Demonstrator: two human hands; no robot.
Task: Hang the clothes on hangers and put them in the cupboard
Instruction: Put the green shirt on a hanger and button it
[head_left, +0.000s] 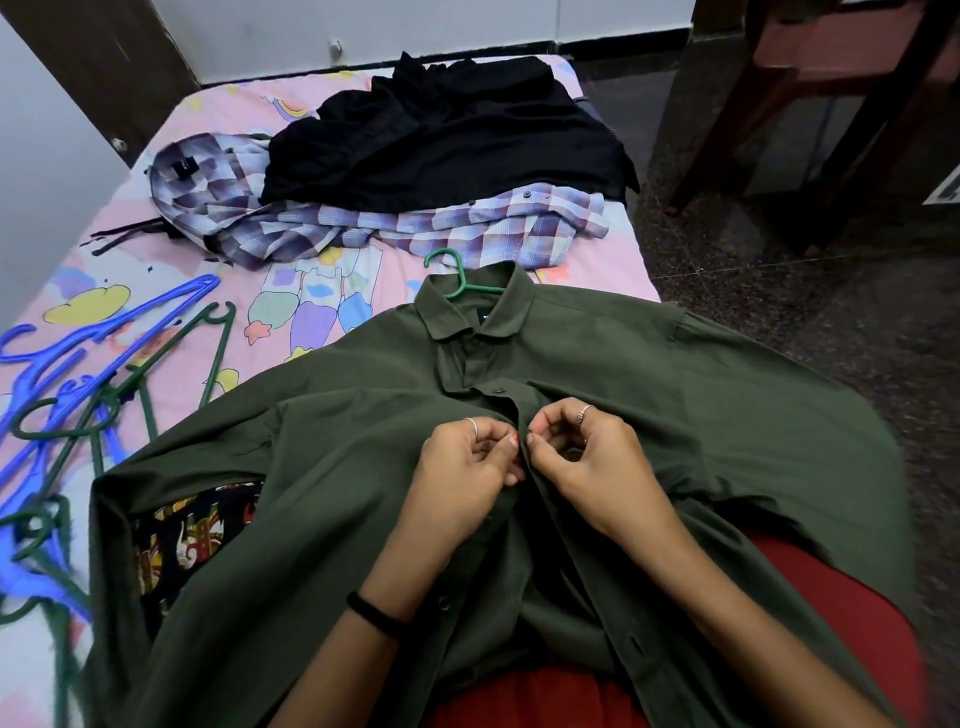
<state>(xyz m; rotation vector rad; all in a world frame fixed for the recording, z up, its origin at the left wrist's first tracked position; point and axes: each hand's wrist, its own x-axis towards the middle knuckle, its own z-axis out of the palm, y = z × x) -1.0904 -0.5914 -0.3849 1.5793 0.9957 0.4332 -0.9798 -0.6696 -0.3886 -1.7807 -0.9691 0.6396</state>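
An olive green shirt (649, 374) lies face up across the bed and my lap, with a green hanger (457, 275) inside it, the hook poking out above the collar. My left hand (467, 462) pinches the left edge of the button placket. My right hand (576, 452) pinches the right edge just opposite, fingertips of both hands nearly touching below the second button. Farther up the bed lie a purple checked shirt (395, 228) and a black garment (447, 140) on top of it.
A pile of blue and dark green hangers (67, 395) lies at the left on the pink printed bedsheet (218, 104). A patterned black cloth (197, 525) shows under the shirt's left sleeve. Wooden furniture legs (810, 119) stand on the dark floor at the right.
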